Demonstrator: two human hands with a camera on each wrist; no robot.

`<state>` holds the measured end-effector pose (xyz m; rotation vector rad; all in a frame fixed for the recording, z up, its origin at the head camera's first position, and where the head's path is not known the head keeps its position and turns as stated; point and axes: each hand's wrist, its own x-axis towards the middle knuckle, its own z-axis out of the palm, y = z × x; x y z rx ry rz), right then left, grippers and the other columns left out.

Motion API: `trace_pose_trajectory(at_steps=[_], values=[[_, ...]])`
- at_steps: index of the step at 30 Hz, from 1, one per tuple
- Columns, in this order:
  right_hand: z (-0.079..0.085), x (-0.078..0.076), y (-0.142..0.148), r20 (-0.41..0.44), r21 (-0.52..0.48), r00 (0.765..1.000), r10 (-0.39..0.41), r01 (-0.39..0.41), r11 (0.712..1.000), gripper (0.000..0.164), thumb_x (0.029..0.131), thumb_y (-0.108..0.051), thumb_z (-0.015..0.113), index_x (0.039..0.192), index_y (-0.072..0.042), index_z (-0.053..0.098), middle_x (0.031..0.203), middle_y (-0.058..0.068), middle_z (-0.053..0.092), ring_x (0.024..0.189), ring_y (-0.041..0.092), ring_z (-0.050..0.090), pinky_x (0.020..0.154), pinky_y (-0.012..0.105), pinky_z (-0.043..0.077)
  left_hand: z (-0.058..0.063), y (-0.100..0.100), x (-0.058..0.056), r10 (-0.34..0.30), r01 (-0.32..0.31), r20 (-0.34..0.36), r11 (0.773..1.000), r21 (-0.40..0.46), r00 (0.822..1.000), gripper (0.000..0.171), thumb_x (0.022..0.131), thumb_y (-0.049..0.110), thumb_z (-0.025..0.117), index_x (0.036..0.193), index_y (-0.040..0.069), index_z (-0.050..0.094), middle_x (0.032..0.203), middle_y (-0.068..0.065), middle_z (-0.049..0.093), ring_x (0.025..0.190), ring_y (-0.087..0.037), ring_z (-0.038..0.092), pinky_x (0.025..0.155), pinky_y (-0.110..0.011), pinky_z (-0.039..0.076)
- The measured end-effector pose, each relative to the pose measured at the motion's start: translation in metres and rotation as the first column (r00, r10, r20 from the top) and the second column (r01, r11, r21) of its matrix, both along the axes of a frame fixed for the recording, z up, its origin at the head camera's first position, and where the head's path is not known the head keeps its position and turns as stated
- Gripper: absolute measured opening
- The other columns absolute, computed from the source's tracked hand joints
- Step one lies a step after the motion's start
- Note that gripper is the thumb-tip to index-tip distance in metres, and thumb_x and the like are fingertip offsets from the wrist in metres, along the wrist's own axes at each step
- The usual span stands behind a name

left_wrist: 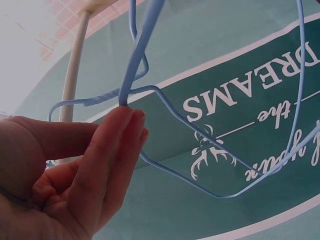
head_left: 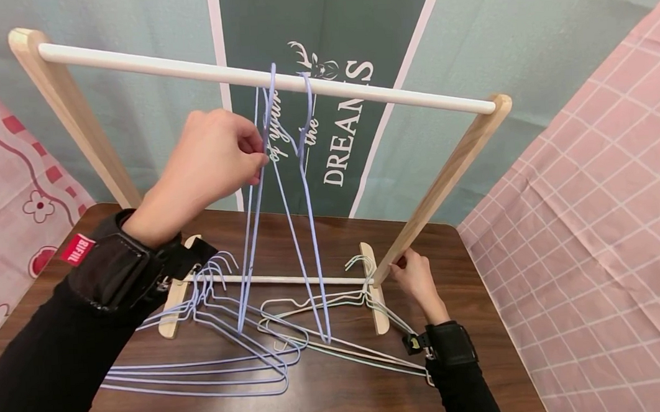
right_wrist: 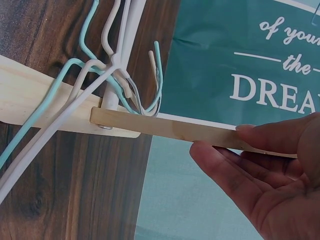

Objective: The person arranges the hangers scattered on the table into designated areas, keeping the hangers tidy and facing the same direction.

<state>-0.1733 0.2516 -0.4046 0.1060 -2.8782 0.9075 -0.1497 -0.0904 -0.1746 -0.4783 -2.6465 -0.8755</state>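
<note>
Pinching a blue hanger [left_wrist: 132,70] between thumb and fingers, my left hand [head_left: 217,151] holds it below the white rod [head_left: 402,95], its hook up at the bar. On my feed, a second blue hanger [head_left: 301,150] hangs just beside it. My right hand [head_left: 416,277] grips the wooden upright [head_left: 444,187] near its foot. More blue hangers [head_left: 200,293] and some pale ones [right_wrist: 50,95] lie across the surface [head_left: 373,396].

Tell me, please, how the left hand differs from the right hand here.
The left hand pinches a lilac-blue hanger, while the right hand grips a wooden post. The left hand is high, near the top bar; the right hand is low, close to the post's foot. Each has a black strap at the wrist.
</note>
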Motion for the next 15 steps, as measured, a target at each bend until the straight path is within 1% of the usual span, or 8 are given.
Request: trace_pose_trajectory(at_steps=[6,10,15], values=[[-0.0004,-0.0001,-0.0002,0.007,-0.002,1.000,-0.008,0.008,1.000,0.019,0.082,0.000,0.062,0.097,0.011,0.056,0.074,0.019,0.060,0.059,0.024,0.057,0.050,0.032,0.043,0.0001,0.0037,-0.0049,-0.006,0.006,0.009,1.000,-0.027,1.000,0.014,0.080,0.004,0.057,0.072,0.003,0.068,0.058,-0.002,0.064,0.056,-0.017,0.062,0.066,-0.032,0.036],[-0.0005,-0.0003,-0.0003,0.004,-0.002,1.000,-0.006,0.006,1.000,0.019,0.082,0.000,0.062,0.097,0.011,0.056,0.074,0.018,0.060,0.059,0.025,0.057,0.050,0.033,0.043,-0.0007,0.0061,-0.0061,0.001,0.000,0.034,1.000,-0.019,0.999,0.012,0.080,0.003,0.058,0.072,0.003,0.067,0.057,-0.002,0.064,0.057,-0.018,0.062,0.065,-0.032,0.038],[0.0000,0.0007,-0.0008,0.001,-0.006,1.000,-0.005,0.005,1.000,0.018,0.082,0.001,0.061,0.097,0.010,0.057,0.074,0.019,0.060,0.059,0.025,0.058,0.050,0.032,0.043,-0.0014,0.0095,-0.0074,0.005,-0.004,0.044,1.000,-0.017,0.999,0.011,0.080,0.005,0.060,0.072,0.003,0.067,0.055,-0.001,0.063,0.058,-0.019,0.061,0.067,-0.032,0.038]])
